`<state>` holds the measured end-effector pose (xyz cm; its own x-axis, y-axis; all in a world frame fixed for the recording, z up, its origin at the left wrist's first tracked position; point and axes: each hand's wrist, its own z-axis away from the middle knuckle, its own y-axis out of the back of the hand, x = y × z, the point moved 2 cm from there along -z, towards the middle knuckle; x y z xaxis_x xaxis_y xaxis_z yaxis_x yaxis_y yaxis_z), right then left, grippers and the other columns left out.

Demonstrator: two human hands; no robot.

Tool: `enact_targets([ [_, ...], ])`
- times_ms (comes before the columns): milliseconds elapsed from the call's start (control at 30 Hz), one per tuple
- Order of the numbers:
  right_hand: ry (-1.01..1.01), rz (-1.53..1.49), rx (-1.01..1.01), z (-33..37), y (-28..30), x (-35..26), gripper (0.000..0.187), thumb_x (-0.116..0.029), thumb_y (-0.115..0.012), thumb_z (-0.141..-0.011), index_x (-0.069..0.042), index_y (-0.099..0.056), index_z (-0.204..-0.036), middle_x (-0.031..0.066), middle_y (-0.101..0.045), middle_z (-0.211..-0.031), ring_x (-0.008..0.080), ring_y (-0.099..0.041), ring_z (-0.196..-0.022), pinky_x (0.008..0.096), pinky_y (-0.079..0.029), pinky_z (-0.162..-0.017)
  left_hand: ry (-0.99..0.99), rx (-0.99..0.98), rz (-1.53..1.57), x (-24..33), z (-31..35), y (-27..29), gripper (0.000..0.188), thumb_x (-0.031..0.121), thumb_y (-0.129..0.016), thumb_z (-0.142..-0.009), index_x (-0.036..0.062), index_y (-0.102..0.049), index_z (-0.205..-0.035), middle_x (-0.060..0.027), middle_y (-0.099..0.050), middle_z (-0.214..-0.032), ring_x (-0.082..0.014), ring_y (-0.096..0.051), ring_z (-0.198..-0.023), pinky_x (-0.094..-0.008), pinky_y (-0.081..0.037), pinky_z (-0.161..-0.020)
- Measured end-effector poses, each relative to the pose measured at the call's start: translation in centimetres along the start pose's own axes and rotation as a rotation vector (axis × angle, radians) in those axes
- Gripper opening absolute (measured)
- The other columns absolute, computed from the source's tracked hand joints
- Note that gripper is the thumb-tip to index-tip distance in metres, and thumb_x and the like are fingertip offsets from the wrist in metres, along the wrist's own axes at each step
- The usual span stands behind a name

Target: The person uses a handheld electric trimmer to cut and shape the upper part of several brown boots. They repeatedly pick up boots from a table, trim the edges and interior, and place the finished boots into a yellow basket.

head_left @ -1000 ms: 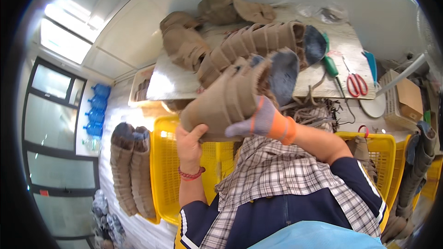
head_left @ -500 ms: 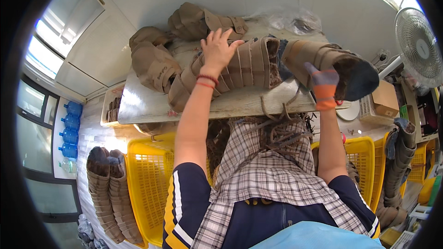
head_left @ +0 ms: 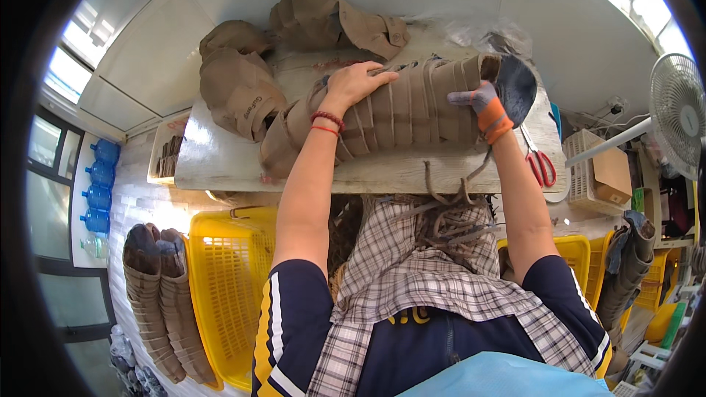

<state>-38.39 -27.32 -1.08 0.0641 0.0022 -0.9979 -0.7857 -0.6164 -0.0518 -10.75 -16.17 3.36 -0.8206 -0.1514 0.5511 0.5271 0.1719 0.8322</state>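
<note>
A long row of brown cap-like fabric pieces [head_left: 412,114], nested one inside another, lies across the pale table [head_left: 220,158]. Dark blue lining shows at its right end. My bare left hand [head_left: 357,84], with red bracelets at the wrist, grips the top of the row left of its middle, fingers curving over the far side. Near the right end, my right hand [head_left: 482,106], in a grey and orange glove, holds the row's near side, one finger stretched along it. Other brown pieces lie at the left [head_left: 239,84] and at the back [head_left: 334,22].
Red-handled scissors [head_left: 540,165] lie by the table's right edge. Brown cords [head_left: 456,187] hang at the front edge. Yellow baskets [head_left: 228,287] stand at both sides of me, with more nested stacks [head_left: 162,301] at the left. A white fan [head_left: 673,114] stands at the right.
The right-hand section has moved left against the rest, closing the gap into one row. My right hand moved left with it. The scissors have come into view.
</note>
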Motion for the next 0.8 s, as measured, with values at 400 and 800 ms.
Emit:
enact_targets([
  [400, 0.259, 0.270, 0.442, 2.6, 0.3, 4.3, 0.044, -0.026, -0.076, -0.079, 0.001, -0.063, -0.111, 0.0071, -0.069, -0.099, 0.0139, -0.062, -0.085, 0.0280, -0.047, -0.076, -0.145, 0.722, 0.223, -4.1, 6.3, 7.5, 0.038, 0.033, -0.061, -0.084, 0.0073, -0.065, -0.111, -0.0152, -0.064, -0.112, -0.0309, -0.059, -0.106, -0.0377, -0.046, -0.091],
  [800, 0.308, 0.295, 0.664, 4.9, -1.4, 5.5, 0.053, -0.042, -0.067, -0.085, 0.002, -0.062, -0.113, 0.0137, -0.069, -0.102, 0.0238, -0.064, -0.089, 0.0332, -0.047, -0.079, -0.470, 0.350, -0.180, -5.3, 9.6, 2.9, 0.067, -0.002, -0.042, -0.083, 0.0261, -0.033, -0.144, -0.0152, -0.042, -0.140, -0.0329, -0.044, -0.124, -0.0456, -0.034, -0.102],
])
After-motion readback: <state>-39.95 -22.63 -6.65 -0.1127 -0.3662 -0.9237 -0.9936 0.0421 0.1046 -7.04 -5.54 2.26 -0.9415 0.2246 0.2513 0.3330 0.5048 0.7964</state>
